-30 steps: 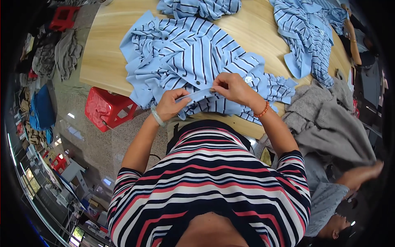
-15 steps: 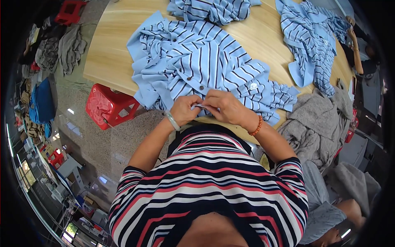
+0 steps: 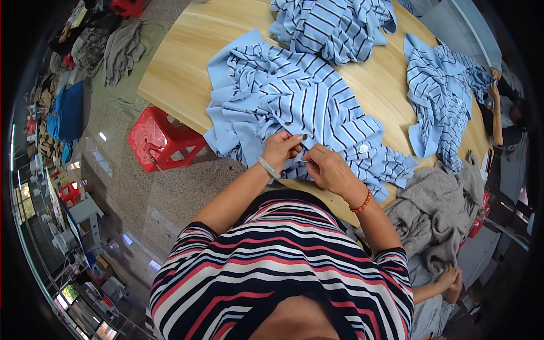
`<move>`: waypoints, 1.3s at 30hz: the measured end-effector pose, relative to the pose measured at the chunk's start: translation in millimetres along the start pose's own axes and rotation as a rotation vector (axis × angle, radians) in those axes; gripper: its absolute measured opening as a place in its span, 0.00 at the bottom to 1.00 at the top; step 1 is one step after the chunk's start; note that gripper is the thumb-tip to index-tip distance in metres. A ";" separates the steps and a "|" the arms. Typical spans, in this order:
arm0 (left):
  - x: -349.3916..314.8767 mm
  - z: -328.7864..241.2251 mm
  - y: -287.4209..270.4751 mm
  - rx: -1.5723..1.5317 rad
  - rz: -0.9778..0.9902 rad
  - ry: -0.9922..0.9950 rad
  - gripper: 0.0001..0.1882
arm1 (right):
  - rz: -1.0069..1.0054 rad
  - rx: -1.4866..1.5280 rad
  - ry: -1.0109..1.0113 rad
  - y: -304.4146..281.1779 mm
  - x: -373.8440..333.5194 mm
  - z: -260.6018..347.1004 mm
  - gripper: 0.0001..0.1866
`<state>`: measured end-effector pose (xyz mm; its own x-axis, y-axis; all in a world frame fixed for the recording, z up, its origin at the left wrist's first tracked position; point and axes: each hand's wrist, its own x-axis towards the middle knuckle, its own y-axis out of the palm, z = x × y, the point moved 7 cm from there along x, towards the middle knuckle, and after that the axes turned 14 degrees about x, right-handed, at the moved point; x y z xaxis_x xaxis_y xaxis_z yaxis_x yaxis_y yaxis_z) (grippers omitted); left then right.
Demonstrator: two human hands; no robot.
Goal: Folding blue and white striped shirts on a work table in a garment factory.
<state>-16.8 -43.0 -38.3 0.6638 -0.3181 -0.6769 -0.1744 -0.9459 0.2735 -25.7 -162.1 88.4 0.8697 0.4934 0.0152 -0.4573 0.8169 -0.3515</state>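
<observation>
Garment [image 3: 323,96] slants upper-left to lower-right, left hand [image 3: 281,149] and right hand [image 3: 331,169] pinching its near side

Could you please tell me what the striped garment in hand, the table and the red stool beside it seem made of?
Striped garment: probably soft knit fabric, matte, falling in loose folds.
Table: wood or wood-look laminate, smooth, showing pale grain.
Red stool: likely moulded plastic, glossy, with bright highlights.

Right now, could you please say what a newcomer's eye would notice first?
Probably the nearest blue striped garment, bunched on the wooden table, with the person's left hand and right hand at its near edge. Next, the red stool by the table's left edge and gray fabric at right.
</observation>
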 end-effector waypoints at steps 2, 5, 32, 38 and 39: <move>-7.7 -10.5 1.7 0.003 -0.006 -0.020 0.07 | -0.020 0.006 0.044 -2.4 0.0 0.9 0.07; -1.7 -15.2 -0.3 0.001 -0.036 -0.100 0.10 | 0.000 -0.025 -0.015 1.2 3.0 3.5 0.07; -19.6 11.7 2.6 -0.156 0.001 -0.013 0.10 | -0.101 -0.285 -0.032 11.4 0.0 -4.4 0.09; -17.4 16.0 12.0 -0.013 -0.035 0.049 0.07 | -0.125 -0.213 -0.055 2.8 -4.3 -2.3 0.10; -19.3 13.9 10.7 0.024 -0.053 0.097 0.08 | -0.126 -0.203 -0.044 2.1 -4.2 -2.2 0.10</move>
<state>-41.5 -47.9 -31.8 0.7395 -0.2608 -0.6205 -0.1534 -0.9629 0.2219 -30.0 -163.1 85.6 0.9065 0.4076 0.1098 -0.2952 0.7981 -0.5252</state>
